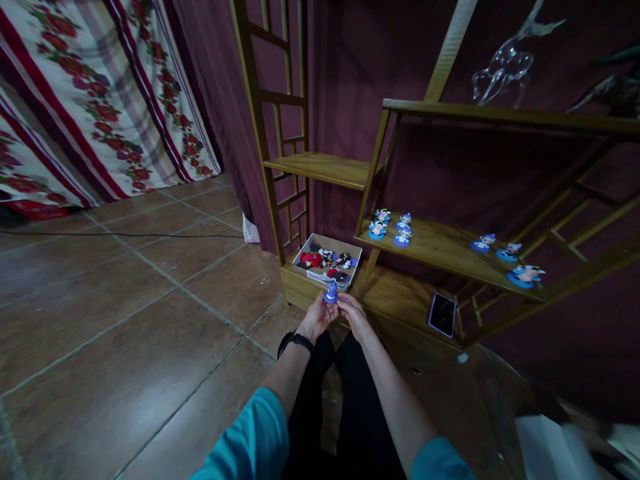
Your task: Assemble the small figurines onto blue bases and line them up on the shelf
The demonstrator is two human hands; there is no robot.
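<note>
Between my two hands, just in front of the shelf unit, is a small purple figurine (331,292) on a round base, held upright. My left hand (319,316) grips it from the left and below, fingers closed at its base. From the other side my right hand (354,312) has its fingertips pressed to the figurine's base. Right behind the hands stands an open cardboard box (356,255) holding several figurines (325,259) in red, black and white, lying jumbled together.
Several small figurines on blue and purple bases stand on the middle shelf (440,252). A phone or tablet (443,314) lies on the lower shelf. Above right is a clear glass animal ornament (505,67). A dark cable (150,235) crosses the tiled floor (125,320) at left.
</note>
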